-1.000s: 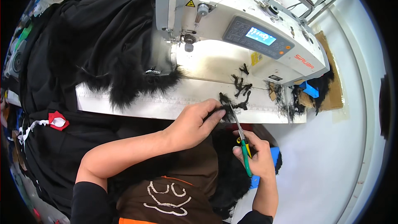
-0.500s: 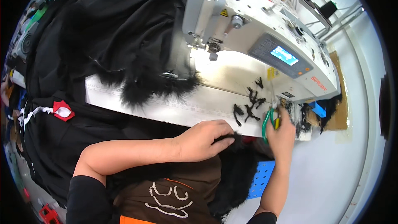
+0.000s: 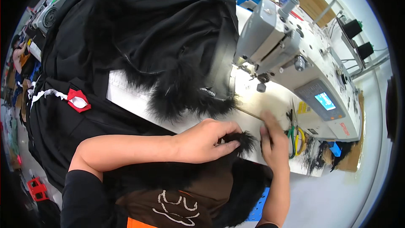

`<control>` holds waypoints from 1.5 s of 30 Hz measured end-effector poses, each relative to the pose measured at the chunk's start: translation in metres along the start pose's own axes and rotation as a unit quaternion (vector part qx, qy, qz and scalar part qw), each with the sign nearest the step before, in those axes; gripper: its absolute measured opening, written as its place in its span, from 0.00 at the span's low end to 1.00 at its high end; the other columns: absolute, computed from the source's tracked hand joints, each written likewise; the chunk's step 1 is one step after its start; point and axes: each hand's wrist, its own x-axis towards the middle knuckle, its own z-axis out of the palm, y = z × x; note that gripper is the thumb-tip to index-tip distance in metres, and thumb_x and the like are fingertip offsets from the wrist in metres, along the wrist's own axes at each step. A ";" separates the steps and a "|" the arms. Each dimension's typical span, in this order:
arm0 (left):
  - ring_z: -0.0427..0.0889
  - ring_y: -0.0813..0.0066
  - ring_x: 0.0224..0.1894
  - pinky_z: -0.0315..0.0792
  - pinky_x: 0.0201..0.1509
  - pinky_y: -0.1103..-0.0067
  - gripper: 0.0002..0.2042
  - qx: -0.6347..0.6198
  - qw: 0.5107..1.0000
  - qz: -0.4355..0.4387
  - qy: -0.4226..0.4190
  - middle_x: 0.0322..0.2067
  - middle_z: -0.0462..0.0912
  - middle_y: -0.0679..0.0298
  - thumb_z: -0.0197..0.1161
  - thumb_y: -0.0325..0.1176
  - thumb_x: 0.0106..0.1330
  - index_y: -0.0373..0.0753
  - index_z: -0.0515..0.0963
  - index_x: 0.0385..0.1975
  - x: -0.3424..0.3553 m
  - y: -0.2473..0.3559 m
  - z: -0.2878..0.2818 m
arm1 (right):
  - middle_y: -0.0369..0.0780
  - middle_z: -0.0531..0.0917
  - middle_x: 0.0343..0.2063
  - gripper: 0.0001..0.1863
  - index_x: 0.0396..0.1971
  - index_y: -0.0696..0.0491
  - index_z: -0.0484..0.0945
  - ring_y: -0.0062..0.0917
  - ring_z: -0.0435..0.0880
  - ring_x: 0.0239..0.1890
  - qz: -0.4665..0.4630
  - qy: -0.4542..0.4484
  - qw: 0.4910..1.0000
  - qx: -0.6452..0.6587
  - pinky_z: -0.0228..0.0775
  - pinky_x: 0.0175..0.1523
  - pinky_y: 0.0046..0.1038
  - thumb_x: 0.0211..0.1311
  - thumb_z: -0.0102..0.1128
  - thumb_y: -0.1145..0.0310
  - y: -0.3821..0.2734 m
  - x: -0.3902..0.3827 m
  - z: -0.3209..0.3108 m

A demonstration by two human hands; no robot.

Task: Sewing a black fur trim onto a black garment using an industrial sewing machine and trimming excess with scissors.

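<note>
Head view: left hand point(image 3: 206, 141) pinches the black fur trim point(image 3: 242, 140) at the near edge of the sewing table point(image 3: 126, 97), fingers clenched on its tuft. Right hand point(image 3: 273, 141) lies flat and released on the table just right of the trim, grasping nothing. Scissors point(image 3: 294, 133), green and yellow handles, lie just beside it on the right.

Step looks like positioning the trim after cutting. Next move likely calls for sliding it far-left under the sewing machine point(image 3: 291, 59).

Trim: dark, shaggy, limp, partly hanging off the edge. Black garment point(image 3: 139, 29) heaped far left.
</note>
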 end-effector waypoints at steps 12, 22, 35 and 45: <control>0.88 0.59 0.49 0.81 0.55 0.67 0.17 0.124 0.969 0.171 0.129 0.44 0.86 0.54 0.74 0.27 0.67 0.34 0.81 0.54 0.026 -0.021 -0.025 | 0.37 0.88 0.43 0.11 0.52 0.64 0.81 0.17 0.85 0.46 0.207 -0.019 0.843 0.497 0.79 0.53 0.22 0.75 0.66 0.77 -0.051 0.007 0.012; 0.82 0.65 0.60 0.68 0.78 0.55 0.16 0.376 0.899 0.217 0.054 0.52 0.81 0.61 0.72 0.29 0.66 0.38 0.85 0.53 0.029 -0.061 -0.097 | 0.39 0.86 0.41 0.16 0.47 0.44 0.90 0.41 0.89 0.36 0.017 -0.018 0.994 -0.107 0.81 0.40 0.40 0.59 0.70 0.75 -0.014 0.068 0.001; 0.80 0.60 0.59 0.69 0.76 0.56 0.17 0.465 0.844 0.265 0.042 0.47 0.83 0.56 0.65 0.35 0.64 0.27 0.85 0.47 0.027 -0.063 -0.089 | 0.41 0.87 0.38 0.18 0.46 0.53 0.89 0.34 0.88 0.38 -0.119 -0.043 0.991 -0.034 0.79 0.43 0.31 0.55 0.70 0.85 -0.024 0.103 0.030; 0.82 0.60 0.50 0.76 0.66 0.58 0.13 0.527 0.822 0.212 0.047 0.47 0.83 0.56 0.66 0.28 0.59 0.28 0.86 0.40 0.012 -0.049 -0.060 | 0.40 0.87 0.38 0.20 0.47 0.53 0.89 0.33 0.87 0.40 -0.121 -0.029 0.992 0.007 0.79 0.45 0.31 0.54 0.71 0.85 -0.016 0.099 0.032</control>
